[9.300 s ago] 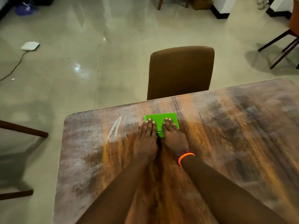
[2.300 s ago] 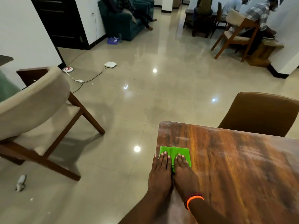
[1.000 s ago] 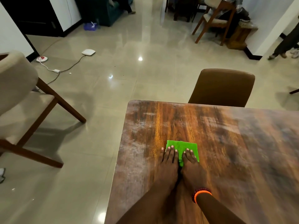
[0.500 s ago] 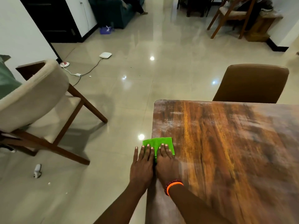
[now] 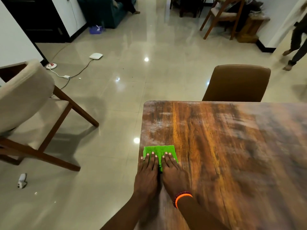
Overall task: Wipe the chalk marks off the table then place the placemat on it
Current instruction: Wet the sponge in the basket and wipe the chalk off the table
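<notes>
A folded green cloth (image 5: 159, 149) lies flat on the wooden table (image 5: 224, 146), right at its left edge. My left hand (image 5: 147, 175) and my right hand (image 5: 173, 173) lie side by side on the cloth's near part, fingers straight, pressing it down. An orange and dark bead bracelet (image 5: 181, 198) circles my right wrist. Pale chalky smears (image 5: 156, 127) show on the wood near the far left corner. No placemat is in view.
A brown padded chair (image 5: 237, 83) stands at the table's far side. A beige armchair (image 5: 25, 100) with wooden legs stands on the tiled floor at left. Cables and a white device (image 5: 96, 56) lie on the floor. A person's legs (image 5: 297, 47) are at far right.
Both hands have slid the cloth from the table's middle toward its left edge and hold it there now. The camera has swung slightly.
</notes>
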